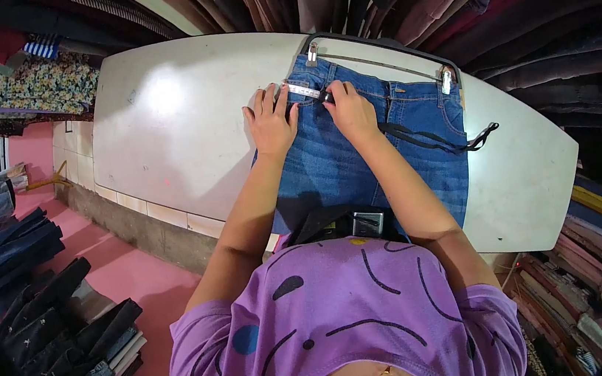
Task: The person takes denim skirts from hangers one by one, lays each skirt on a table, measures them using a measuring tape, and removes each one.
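Note:
A blue denim garment (327,159) lies flat on the white table, its waistband clipped to a hanger (376,63). Its lower end is hidden by my body, so I cannot tell whether it is a skirt or shorts. My left hand (273,126) rests on its upper left part with fingers spread, the index fingertip at the end of a tape measure's white blade (303,91). In my right hand (352,113) is the tape measure's small dark case (326,97). A short length of blade runs between both hands along the pocket area. The tape measure's black strap (444,143) trails right across the denim.
The white table (161,137) extends to both sides. Hanging clothes (521,36) crowd its far edge. Folded floral cloth (37,88) is at the upper left. Stacks of dark clothes (67,348) sit on the pink floor (148,280); more folded clothes (565,291) are at the lower right.

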A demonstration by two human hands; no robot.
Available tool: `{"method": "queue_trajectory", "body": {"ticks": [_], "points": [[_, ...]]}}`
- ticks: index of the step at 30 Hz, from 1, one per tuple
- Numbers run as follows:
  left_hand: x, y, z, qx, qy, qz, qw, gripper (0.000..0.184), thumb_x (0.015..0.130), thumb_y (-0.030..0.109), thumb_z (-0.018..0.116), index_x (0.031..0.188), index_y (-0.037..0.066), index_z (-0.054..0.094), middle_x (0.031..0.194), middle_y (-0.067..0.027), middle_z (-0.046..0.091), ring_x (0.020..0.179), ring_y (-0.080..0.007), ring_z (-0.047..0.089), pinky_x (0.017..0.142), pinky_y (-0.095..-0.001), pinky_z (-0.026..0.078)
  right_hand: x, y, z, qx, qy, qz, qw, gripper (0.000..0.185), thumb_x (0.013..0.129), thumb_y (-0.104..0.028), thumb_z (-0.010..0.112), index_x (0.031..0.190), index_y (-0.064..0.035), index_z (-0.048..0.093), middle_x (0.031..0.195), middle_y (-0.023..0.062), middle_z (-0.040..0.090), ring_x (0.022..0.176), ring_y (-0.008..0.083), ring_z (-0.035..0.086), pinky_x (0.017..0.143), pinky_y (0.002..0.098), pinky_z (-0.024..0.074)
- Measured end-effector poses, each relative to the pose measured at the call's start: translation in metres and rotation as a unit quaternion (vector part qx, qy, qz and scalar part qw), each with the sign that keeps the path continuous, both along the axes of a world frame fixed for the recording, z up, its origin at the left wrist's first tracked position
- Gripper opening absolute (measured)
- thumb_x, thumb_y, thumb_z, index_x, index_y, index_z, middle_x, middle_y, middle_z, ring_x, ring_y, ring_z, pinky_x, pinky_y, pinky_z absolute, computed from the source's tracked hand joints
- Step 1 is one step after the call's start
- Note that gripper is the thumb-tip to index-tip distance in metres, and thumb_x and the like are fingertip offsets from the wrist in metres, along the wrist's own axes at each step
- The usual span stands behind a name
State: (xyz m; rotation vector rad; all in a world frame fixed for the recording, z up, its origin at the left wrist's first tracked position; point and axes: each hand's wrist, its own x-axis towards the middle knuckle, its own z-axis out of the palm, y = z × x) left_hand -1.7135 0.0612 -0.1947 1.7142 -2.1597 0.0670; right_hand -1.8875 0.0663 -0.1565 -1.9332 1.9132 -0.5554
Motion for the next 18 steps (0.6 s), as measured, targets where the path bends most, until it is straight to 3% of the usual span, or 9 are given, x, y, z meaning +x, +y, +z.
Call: {"method": "queue_trajectory", "body": {"ticks": [6, 18], "points": [[0.001, -0.001, -0.006, 0.008, -0.032, 0.006, 0.999, 0.043, 0.083, 0.036, 0.055, 0.123, 0.018, 0.054, 0.131, -0.0071, 0.046, 0.123, -0.0377, 0.037, 0.094, -0.0616, 0.028, -0.004, 0.003, 0.001, 0.003, -0.025, -0.008, 1.000, 0.028, 0.077, -0.017, 0.066, 0.098, -0.0100, 0.049, 0.092, 0.0131, 0.059, 0.075, 0.0358, 0.062, 0.061, 0.0428, 0.0513], [0.002, -0.002, -0.009, 0.007, -0.043, 0.002, 0.999, 0.042, 0.085, 0.036, 0.053, 0.123, 0.018, 0.054, 0.131, -0.0069, 0.047, 0.122, -0.0381, 0.038, 0.093, -0.0614, 0.028, -0.034, 0.020, 0.012, -0.010, 0.003, -0.046, 0.999, 0.027, 0.076, -0.017, 0.067, 0.096, -0.0105, 0.050, 0.090, 0.0108, 0.055, 0.072, 0.0342, 0.062, 0.059, 0.0416, 0.0520]]}}
